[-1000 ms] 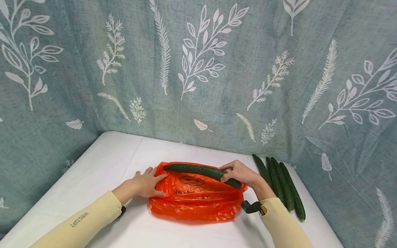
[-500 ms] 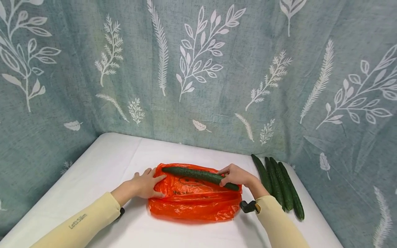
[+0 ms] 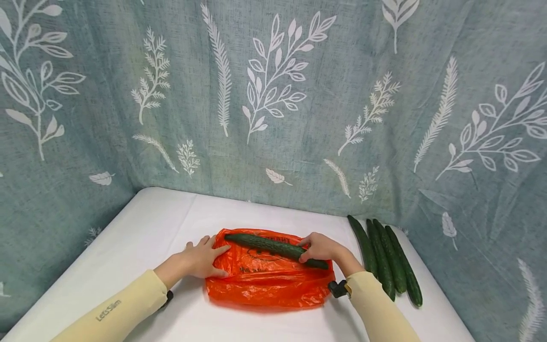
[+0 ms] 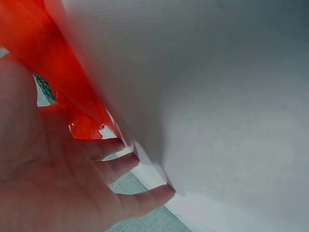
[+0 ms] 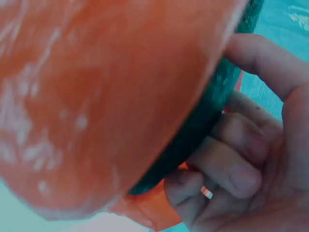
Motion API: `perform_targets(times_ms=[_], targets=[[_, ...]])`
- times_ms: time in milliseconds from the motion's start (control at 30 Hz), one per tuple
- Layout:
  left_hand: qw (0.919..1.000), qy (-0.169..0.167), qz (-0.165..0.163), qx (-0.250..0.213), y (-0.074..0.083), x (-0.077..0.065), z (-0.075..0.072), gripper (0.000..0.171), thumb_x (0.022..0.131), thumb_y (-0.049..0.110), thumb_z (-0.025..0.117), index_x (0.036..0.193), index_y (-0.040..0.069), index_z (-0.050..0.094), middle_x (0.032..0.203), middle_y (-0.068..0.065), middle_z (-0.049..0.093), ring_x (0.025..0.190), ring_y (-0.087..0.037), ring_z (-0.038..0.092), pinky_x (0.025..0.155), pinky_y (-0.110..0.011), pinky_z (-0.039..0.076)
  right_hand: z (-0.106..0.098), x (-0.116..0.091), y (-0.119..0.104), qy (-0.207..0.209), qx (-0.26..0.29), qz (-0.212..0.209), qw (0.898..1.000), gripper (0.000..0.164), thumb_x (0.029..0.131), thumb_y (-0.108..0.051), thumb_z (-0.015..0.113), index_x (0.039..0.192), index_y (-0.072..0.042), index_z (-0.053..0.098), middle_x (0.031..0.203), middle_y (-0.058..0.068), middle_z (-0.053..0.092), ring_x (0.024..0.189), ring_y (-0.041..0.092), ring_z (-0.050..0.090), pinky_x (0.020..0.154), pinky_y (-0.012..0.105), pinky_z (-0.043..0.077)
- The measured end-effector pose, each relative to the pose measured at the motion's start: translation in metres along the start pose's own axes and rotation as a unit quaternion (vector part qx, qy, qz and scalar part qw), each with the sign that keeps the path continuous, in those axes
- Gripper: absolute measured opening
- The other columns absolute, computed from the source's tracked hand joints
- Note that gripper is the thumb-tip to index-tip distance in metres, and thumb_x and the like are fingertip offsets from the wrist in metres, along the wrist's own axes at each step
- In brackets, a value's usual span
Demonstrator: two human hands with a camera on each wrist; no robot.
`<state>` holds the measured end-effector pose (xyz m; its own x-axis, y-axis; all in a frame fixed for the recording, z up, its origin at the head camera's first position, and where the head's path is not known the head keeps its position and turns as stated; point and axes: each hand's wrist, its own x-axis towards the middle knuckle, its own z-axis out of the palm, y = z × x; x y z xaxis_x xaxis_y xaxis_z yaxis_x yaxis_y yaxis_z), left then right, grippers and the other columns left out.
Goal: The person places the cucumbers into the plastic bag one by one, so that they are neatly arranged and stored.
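An orange-red plastic bag (image 3: 273,292) with dark print lies on the table with its mouth spread wide. A long dark green cucumber (image 3: 265,244) lies lengthwise across that mouth. Near its right end, my right hand (image 3: 322,249) pinches the cucumber between thumb and fingers. The right wrist view shows the thumb on one side of the cucumber (image 5: 205,116) and curled fingers on the other, beside the bag wall (image 5: 96,106). My left hand (image 3: 198,259) rests spread at the bag's left edge. In the left wrist view its fairly straight fingers (image 4: 145,199) reach the white surface.
Several more cucumbers (image 3: 391,259) lie side by side on the right of the white table (image 3: 162,228). A blue-green curtain (image 3: 307,166) with white leaf patterns hangs behind the table and along both sides.
My right hand and the cucumber have moved slightly down and nearer, so more of the bag's printed back wall shows behind the cucumber. The left hand has stayed at the bag's left edge.
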<state>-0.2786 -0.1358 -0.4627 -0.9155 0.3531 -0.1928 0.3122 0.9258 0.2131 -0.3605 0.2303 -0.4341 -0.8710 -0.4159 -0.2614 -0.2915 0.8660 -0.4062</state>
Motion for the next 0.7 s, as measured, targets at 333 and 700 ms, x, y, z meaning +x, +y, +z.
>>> perform_targets(times_ms=[333, 700], targets=[[1.0, 0.0, 0.001, -0.007, 0.001, 0.001, -0.005, 0.086, 0.084, 0.064, 0.069, 0.154, 0.022, 0.043, 0.161, -0.024, 0.029, 0.146, -0.047, 0.028, 0.105, -0.078, 0.028, 0.007, 0.009, -0.023, 0.048, -0.075, 0.042, 0.995, 0.052, 0.077, -0.035, 0.087, 0.123, -0.013, 0.074, 0.121, 0.005, 0.072, 0.105, 0.021, 0.066, 0.095, 0.046, 0.054], [0.9999, -0.006, 0.0, -0.012, 0.002, -0.003, -0.004, 0.087, 0.083, 0.065, 0.069, 0.154, 0.022, 0.043, 0.161, -0.025, 0.028, 0.147, -0.048, 0.027, 0.106, -0.078, 0.026, 0.012, 0.015, -0.015, 0.139, -0.107, 0.025, 0.984, 0.047, 0.08, -0.03, 0.085, 0.124, -0.017, 0.074, 0.114, 0.004, 0.074, 0.091, 0.018, 0.065, 0.084, 0.043, 0.056]])
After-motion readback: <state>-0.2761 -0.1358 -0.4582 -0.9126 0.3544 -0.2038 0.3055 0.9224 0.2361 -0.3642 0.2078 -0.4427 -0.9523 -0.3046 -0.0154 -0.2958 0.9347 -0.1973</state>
